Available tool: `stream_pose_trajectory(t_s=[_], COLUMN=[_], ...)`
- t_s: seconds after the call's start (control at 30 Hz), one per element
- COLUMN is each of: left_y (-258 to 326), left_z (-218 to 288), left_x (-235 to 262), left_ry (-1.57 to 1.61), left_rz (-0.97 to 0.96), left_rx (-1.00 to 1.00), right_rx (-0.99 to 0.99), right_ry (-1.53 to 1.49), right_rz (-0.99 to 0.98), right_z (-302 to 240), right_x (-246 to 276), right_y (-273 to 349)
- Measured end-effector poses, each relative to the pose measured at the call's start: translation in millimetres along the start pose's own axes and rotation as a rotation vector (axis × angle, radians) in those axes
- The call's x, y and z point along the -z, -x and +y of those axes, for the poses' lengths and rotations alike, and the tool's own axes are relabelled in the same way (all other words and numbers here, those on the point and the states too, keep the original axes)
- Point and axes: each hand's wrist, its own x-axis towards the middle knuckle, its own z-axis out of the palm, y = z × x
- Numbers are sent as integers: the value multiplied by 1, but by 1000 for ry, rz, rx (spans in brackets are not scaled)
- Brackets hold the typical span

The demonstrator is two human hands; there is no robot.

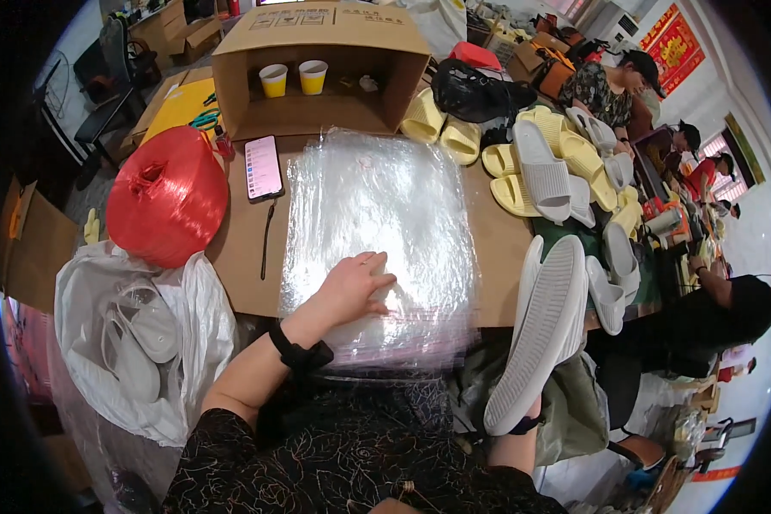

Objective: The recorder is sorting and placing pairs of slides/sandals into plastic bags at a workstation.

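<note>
My left hand lies on a stack of clear plastic bags in front of me, its fingers stretched out and a little apart. Pale grey slippers, seemingly a pair, are held up at the right with a ribbed sole facing me. Behind them is my right hand; only a bit near the wrist shows, and its fingers are hidden by the slippers. Just beyond, yellow slippers and other grey slippers lie in a loose heap on the table's right side.
A cardboard box with two paper cups stands at the back. Left are a phone, scissors and a red twine roll. A white sack holds bagged slippers. Other people sit along the right.
</note>
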Motion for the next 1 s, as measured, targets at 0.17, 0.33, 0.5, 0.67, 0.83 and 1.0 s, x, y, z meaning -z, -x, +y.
stream_pose_trajectory(t_s=[0.17, 0.33, 0.5, 0.67, 0.83, 1.0], left_y=[4, 3, 7, -7, -4, -17], left_z=[-17, -3, -2, 3, -5, -16], left_x=[-24, -8, -15, -1, 0, -2], left_ry=[-6, 19, -41, 338, 837, 1101], left_rz=[233, 230, 128, 106, 126, 140], left_rx=[63, 38, -42, 145, 372, 445], right_rx=[-74, -353, -542, -573, -180, 304], right_ry=[-533, -1848, -3393, -3821, -3519, -2529], right_rz=[47, 65, -16, -173, -96, 600], right_z=[24, -70, -143, -172, -123, -97], right_x=[25, -25, -55, -63, -35, -1], right_y=[13, 7, 89, 96, 94, 72])
